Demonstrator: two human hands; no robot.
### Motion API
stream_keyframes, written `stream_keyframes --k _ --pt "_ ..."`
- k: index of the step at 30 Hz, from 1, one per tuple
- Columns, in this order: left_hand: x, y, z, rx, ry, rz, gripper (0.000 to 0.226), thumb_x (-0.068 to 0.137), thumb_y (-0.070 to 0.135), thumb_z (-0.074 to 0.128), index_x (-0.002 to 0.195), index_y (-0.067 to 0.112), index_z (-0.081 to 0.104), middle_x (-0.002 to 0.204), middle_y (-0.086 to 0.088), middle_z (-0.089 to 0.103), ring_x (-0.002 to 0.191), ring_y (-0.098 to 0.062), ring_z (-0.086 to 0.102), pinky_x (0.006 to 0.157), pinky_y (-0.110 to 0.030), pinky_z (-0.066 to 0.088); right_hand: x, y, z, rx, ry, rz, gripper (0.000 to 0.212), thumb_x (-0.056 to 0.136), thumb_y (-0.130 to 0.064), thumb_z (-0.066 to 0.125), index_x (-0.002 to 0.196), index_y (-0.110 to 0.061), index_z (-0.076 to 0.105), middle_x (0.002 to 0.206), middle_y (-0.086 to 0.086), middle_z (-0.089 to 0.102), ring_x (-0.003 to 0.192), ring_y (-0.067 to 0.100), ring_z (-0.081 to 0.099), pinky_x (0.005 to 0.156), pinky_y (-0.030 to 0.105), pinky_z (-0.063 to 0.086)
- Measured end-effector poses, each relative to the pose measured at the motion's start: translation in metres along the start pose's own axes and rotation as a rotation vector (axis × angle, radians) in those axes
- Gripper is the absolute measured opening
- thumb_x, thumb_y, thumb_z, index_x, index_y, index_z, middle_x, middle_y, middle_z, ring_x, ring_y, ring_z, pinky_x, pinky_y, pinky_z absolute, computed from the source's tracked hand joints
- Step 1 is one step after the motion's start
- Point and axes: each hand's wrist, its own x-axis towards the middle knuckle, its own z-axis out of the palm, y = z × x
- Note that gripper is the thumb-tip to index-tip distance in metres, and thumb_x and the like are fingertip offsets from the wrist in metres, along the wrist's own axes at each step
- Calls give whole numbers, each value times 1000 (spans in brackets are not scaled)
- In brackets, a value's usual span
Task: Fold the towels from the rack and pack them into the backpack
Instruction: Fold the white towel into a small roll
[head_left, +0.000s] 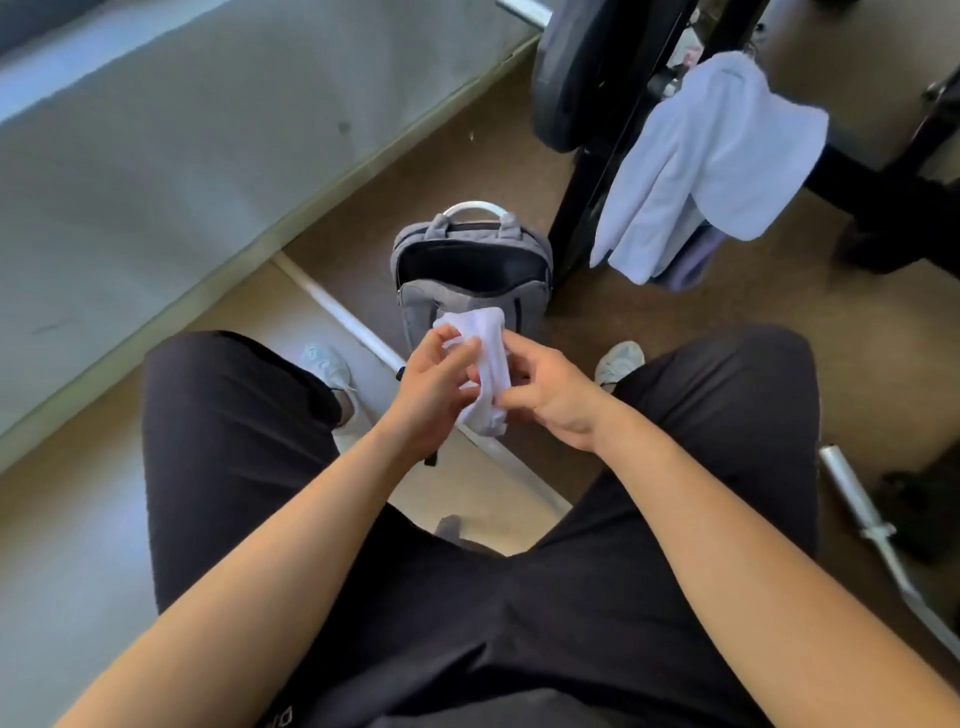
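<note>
A black rack (581, 208) by the floor's far edge carries a draped pale towel (722, 156), the open grey backpack (470, 283) stands just left, and left hand (431, 387) and right hand (553, 400) both pinch a small white towel (491, 358) above its front

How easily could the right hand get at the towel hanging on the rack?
Probably not at once: the right hand pinches the small white towel. Nothing blocks the way to the hanging towel, though.
</note>
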Motion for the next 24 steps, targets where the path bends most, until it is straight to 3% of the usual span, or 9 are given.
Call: stream_keyframes --k 3,5,8,11,14,18,20,24 --pt "0 1 -5 -38 -104 14 52 84 9 74 131 9 51 104 -18 61 92 -29 68 83 -36 59 -1 2 1 47 5 -22 70 92 2 64 149 -33 44 136 3 61 127 27 59 101 54 53" --pt "0 1 -9 57 -143 53 58 81 8 76 134 16 55 106 -12 65 98 -28 67 93 -40 57 -3 1 -1 102 -13 -40 70 93 6 61 148 -36 45 133 6 63 123 30 61 99 53 54" --pt "-6 1 -13 197 -200 133 50 84 8 74 131 24 65 114 -6 72 101 -28 68 100 -45 56 -5 1 0 231 -33 -42 72 92 11 58 148 -33 46 132 15 63 123 36 61 97 51 54" --pt "-10 3 -18 258 -230 200 36 83 6 73 117 18 75 105 -15 74 97 -31 69 97 -46 56 -6 0 1 295 -28 -44 63 91 8 62 145 -23 50 131 22 61 122 38 61 93 46 55" --pt "-14 4 -19 348 -258 289 38 77 5 83 114 11 74 108 -11 70 100 -29 69 95 -44 58 -7 -2 -3 371 11 -44 59 92 8 59 143 -20 51 132 26 60 122 42 60 99 52 52" --pt "-16 -5 -12 507 -148 422 29 79 5 87 105 9 73 107 -8 73 99 -23 74 91 -43 61 -6 0 -6 446 19 -25 66 91 6 63 149 -20 44 133 31 57 120 43 61 99 52 53" --pt "-14 -7 -13 485 -110 411 15 89 8 79 103 5 76 101 -11 77 95 -26 76 89 -48 62 -5 2 -6 457 48 -14 68 92 3 65 152 -19 40 134 28 59 122 40 62 101 52 53" --pt "-10 -5 -15 481 -44 378 16 96 17 71 107 8 80 99 -6 80 94 -25 76 85 -47 63 -5 3 -5 445 220 -15 61 92 3 64 148 -11 44 122 19 69 113 31 69 90 40 59"
